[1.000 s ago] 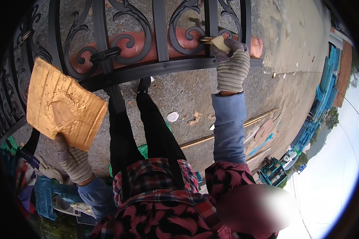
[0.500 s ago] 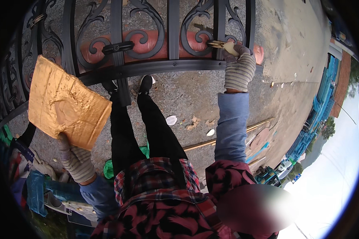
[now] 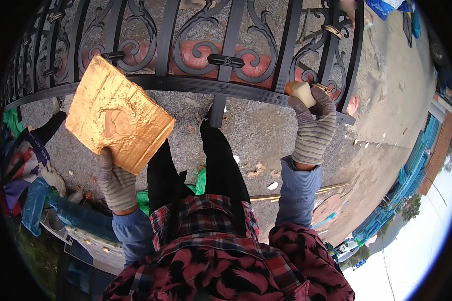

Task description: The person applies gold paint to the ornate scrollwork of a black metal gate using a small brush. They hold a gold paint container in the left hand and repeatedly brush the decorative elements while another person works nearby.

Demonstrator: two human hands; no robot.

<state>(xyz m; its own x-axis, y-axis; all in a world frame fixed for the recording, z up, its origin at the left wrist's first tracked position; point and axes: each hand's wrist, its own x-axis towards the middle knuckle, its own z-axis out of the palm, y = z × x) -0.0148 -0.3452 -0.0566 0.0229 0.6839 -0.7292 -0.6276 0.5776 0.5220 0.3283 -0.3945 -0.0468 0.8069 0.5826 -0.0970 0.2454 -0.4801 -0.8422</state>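
My left hand [image 3: 116, 183], in a striped knit glove, grips the lower edge of a square piece of cardboard [image 3: 93, 108] smeared all over with gold paint. In my right hand [image 3: 314, 130], gloved the same way, is a small cream sponge block [image 3: 303, 93] with a gold-brown end, pinched between thumb and fingers. That hand is at the near rail of a black scrolled metal fence panel [image 3: 186, 85]. Just behind its fingers a gold collar on a bar partly shows. Farther up sits another gold collar [image 3: 332, 31]; a nearby collar [image 3: 226, 60] is black.
A reddish wrapped roll [image 3: 191, 56] lies under the panel. Wooden strips [image 3: 306, 191] and pale scraps are on the gravelly ground to the right. Blue-wrapped bundles [image 3: 417, 155] line the far right. At left stand another person's dark-trousered leg [image 3: 49, 128] and a cluttered blue-wrapped heap [image 3: 35, 205].
The view has shifted, so the fence appears farther right. My right hand has tilted and drawn slightly nearer the rail, showing more of the sponge. The cardboard stays in my left hand.
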